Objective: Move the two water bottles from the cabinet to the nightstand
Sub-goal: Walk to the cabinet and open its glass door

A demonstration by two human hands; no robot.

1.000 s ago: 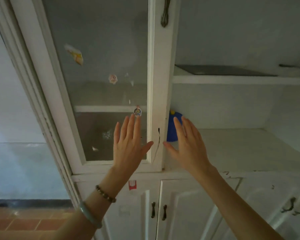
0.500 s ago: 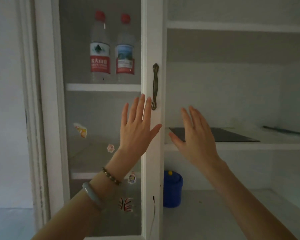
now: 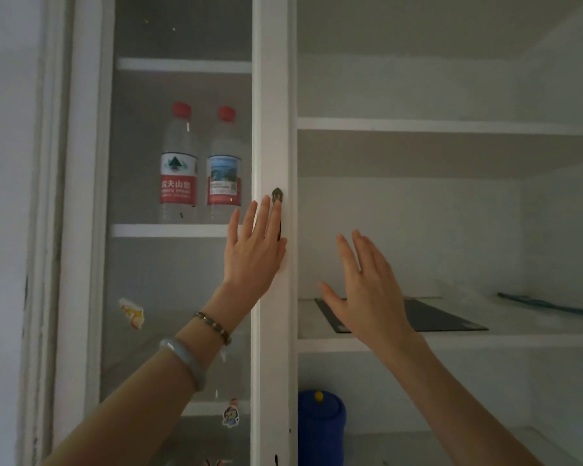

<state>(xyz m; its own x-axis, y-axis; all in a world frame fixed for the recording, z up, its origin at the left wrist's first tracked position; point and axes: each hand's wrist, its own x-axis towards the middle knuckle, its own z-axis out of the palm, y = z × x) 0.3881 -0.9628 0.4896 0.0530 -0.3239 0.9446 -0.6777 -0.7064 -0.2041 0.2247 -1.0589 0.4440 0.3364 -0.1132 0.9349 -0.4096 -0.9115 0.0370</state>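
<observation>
Two clear water bottles with red caps stand side by side on a shelf behind the glass cabinet door (image 3: pixel 182 270): the left bottle (image 3: pixel 178 163) with a red and white label, the right bottle (image 3: pixel 225 164) with a blue picture label. My left hand (image 3: pixel 254 247) is open and flat against the door's white frame, its fingertips at the dark metal handle (image 3: pixel 277 196), just right of and below the bottles. My right hand (image 3: pixel 367 290) is open in the air before the open right compartment, holding nothing.
The right side of the white cabinet has open shelves. A dark flat mat (image 3: pixel 435 317) and a blue strip (image 3: pixel 552 306) lie on the middle shelf. A blue lidded container (image 3: pixel 320 428) stands on the lower shelf. Stickers (image 3: pixel 131 312) dot the glass.
The view has tilted upward, bringing the bottles lower and closer to centre. My left hand has risen to the door frame and reached the handle; my right hand has stayed raised beside it.
</observation>
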